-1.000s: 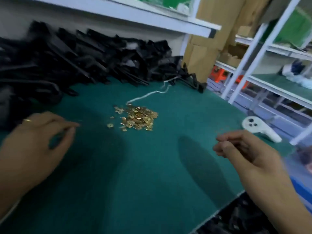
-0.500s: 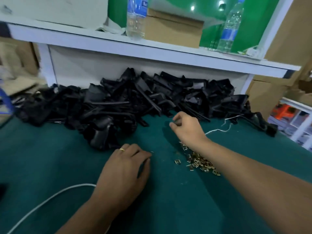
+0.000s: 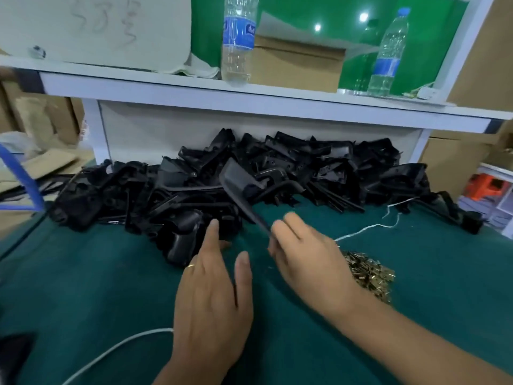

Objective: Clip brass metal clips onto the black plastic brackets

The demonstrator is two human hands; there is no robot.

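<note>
Brackets [image 3: 194,187] lie heaped along the back of the green mat [image 3: 83,287], just beyond both hands. Left hand [image 3: 213,298] lies flat and holds nothing, fingers straight, tips at the pile's near edge. Right hand [image 3: 302,254] pinches the near end of one black bracket [image 3: 244,190], whose long axis runs up-left into the heap. Brass clips [image 3: 366,270] sit just right of that wrist.

Black bracket [image 3: 244,187] now in right hand [image 3: 302,254]
</note>
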